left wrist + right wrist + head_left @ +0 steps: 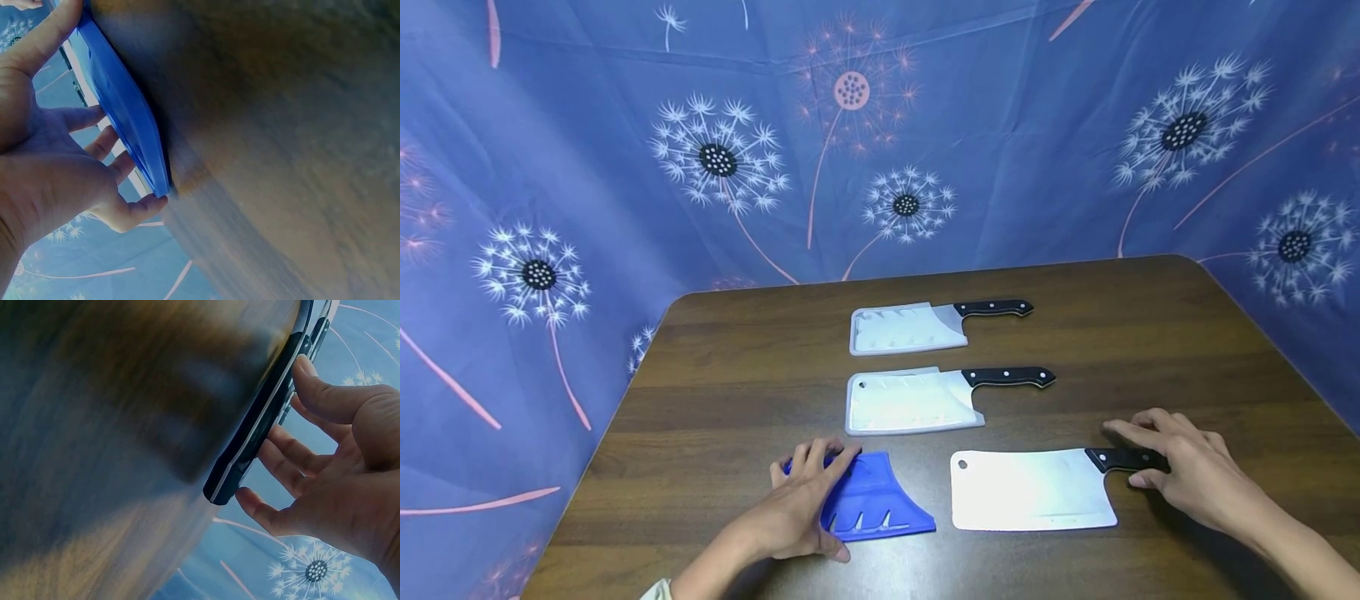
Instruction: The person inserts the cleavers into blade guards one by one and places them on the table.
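A blue cleaver sheath (872, 492) lies on the table at the front centre. My left hand (805, 504) spans it, thumb at the near edge and fingers over the far and left edges; in the left wrist view, fingertips meet the sheath's rim (134, 119). To its right lies a bare cleaver (1033, 492) with a wide shiny blade and a black riveted handle (256, 425). Around that handle hovers my right hand (1191, 467), thumb on the near side, forefinger stretched out beyond the far side with a gap. Part of the handle is hidden under the hand.
Two more cleavers, a middle one (913, 402) and a far one (906, 329), lie behind in pale translucent sheaths, black handles pointing right. The brown wooden table (722, 358) has rounded far corners. Beyond it hangs a blue dandelion-print cloth (1000, 167).
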{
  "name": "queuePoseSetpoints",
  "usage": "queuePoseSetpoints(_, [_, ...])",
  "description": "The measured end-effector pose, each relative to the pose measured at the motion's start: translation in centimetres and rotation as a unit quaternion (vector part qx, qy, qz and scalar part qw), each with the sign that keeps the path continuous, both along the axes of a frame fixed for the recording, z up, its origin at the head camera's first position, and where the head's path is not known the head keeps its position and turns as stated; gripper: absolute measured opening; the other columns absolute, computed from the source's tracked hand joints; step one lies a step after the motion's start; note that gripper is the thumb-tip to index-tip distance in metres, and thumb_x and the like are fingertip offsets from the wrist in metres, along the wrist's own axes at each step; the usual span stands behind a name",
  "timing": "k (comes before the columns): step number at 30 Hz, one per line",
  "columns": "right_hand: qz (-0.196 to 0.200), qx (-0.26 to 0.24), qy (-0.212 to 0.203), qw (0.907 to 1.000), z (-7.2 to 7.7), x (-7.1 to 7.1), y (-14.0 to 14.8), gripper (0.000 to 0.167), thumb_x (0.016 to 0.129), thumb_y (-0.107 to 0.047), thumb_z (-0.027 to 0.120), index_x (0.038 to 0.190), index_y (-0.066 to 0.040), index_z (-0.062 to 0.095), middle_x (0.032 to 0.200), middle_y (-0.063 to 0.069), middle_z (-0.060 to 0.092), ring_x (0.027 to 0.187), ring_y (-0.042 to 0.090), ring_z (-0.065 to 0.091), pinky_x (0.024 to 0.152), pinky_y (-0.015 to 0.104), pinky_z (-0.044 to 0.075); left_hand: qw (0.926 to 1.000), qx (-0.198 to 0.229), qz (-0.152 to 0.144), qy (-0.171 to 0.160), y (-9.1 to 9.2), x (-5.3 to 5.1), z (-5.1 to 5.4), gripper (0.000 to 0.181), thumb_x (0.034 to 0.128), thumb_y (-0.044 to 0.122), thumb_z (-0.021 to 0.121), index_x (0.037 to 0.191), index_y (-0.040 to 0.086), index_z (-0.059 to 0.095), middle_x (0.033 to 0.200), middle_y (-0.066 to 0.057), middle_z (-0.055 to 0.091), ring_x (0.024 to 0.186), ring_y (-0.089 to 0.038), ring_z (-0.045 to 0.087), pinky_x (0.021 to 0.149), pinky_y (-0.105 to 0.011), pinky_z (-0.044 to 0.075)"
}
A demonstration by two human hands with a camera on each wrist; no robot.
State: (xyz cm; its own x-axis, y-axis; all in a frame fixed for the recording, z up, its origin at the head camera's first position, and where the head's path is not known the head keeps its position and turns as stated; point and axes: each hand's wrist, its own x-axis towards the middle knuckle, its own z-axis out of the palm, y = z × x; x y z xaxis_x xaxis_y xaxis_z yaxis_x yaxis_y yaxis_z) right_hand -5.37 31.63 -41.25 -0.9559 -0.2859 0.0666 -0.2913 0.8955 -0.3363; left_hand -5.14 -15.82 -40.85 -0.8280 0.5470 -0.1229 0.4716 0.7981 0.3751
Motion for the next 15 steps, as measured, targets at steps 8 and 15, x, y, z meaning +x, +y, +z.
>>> queuePoseSetpoints(8, [0.007, 0.014, 0.020, 0.9997, -0.27, -0.13, 0.07, 0.067, 0.066, -0.007, 0.083, 0.129, -0.013, 0.061, 0.111, 0.015, 0.057, 0.103, 0.038, 0.051, 0.074, 0.061, 0.033, 0.9999, 0.007, 0.008, 0.005, 0.11, 0.05, -0.13, 0.114, 0.0518, 0.040, 0.091, 0.147, 0.009, 0.038, 0.134, -0.007, 0.036, 0.120, -0.029, 0.034, 0.091, -0.064, 0.025])
queuePoseSetpoints(15, [0.020, 0.017, 0.047, 0.9985, -0.57, -0.23, -0.01, 0.066, 0.060, -0.005, 0.085, 0.122, -0.016, 0.067, 0.104, 0.007, 0.058, 0.095, 0.032, 0.054, 0.068, 0.055, 0.036, 0.9999, 0.009, 0.012, 0.006, 0.12, 0.07, -0.20, 0.111, 0.0524, 0.039, 0.091, 0.146, 0.009, 0.039, 0.132, -0.006, 0.037, 0.119, -0.028, 0.034, 0.092, -0.064, 0.024])
